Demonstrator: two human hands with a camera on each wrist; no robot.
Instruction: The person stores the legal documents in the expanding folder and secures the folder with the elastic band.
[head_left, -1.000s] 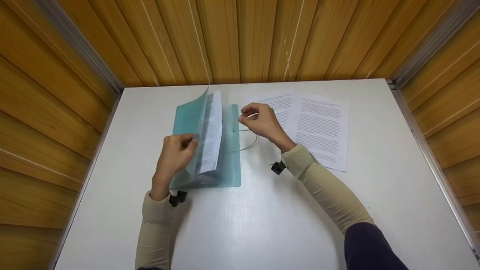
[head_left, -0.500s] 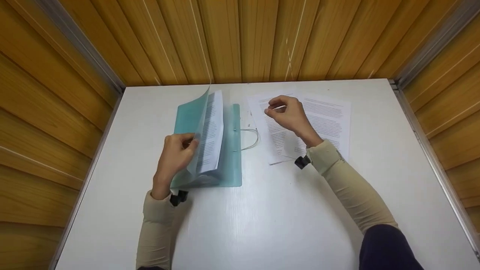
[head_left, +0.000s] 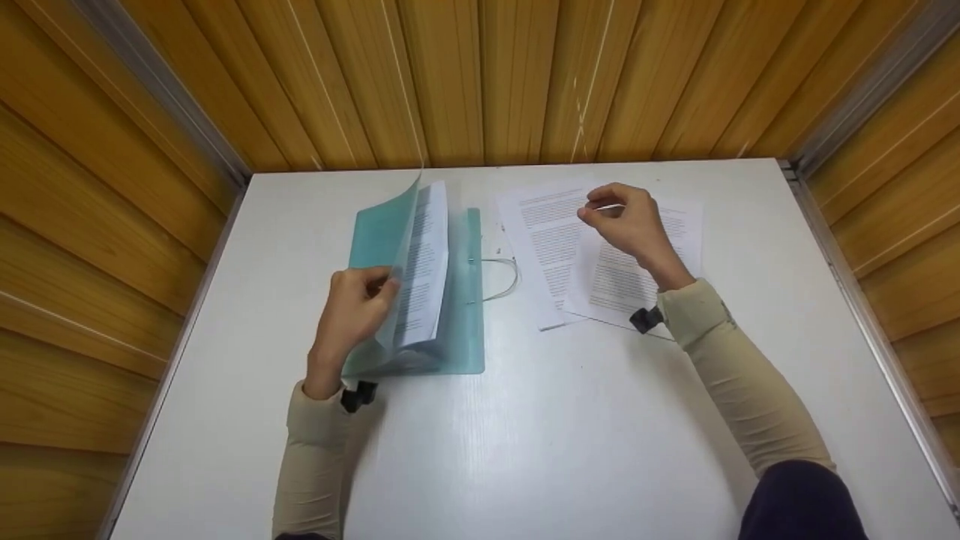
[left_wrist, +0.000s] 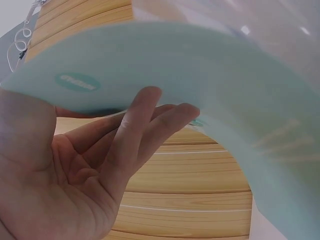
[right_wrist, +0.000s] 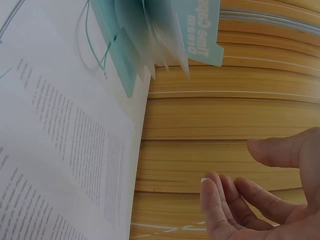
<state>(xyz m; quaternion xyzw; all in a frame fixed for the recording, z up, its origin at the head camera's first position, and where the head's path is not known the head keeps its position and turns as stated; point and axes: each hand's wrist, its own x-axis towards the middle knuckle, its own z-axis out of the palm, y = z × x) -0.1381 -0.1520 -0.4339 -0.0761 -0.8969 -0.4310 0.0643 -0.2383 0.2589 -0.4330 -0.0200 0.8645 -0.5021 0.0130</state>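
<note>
A teal plastic folder (head_left: pixel 471 345) lies on the white table, its translucent front cover (left_wrist: pixel 210 60) raised and bent. My left hand (head_left: pixel 352 307) pinches that cover near its edge between thumb and fingers. Inside, a stack of printed sheets (head_left: pixel 427 262) leans up with the cover. From the folder's right strip a thin cord (head_left: pixel 516 277) loops out onto the table. Over to the right, my right hand (head_left: pixel 626 221) hovers above loose printed sheets (head_left: pixel 551 255). In the right wrist view its thumb and loosely bent fingers (right_wrist: pixel 215 205) stand apart with nothing between them.
The loose sheets overlap each other right of the folder. Around the white table (head_left: pixel 480 450) stand wood-patterned panels (head_left: pixel 510 82) at the back and both sides. A small black clip-like piece sits at each sleeve cuff (head_left: pixel 690 307).
My right hand has moved from beside the folder's cord to the right, over the loose sheets. The left hand and the raised cover stay nearly still.
</note>
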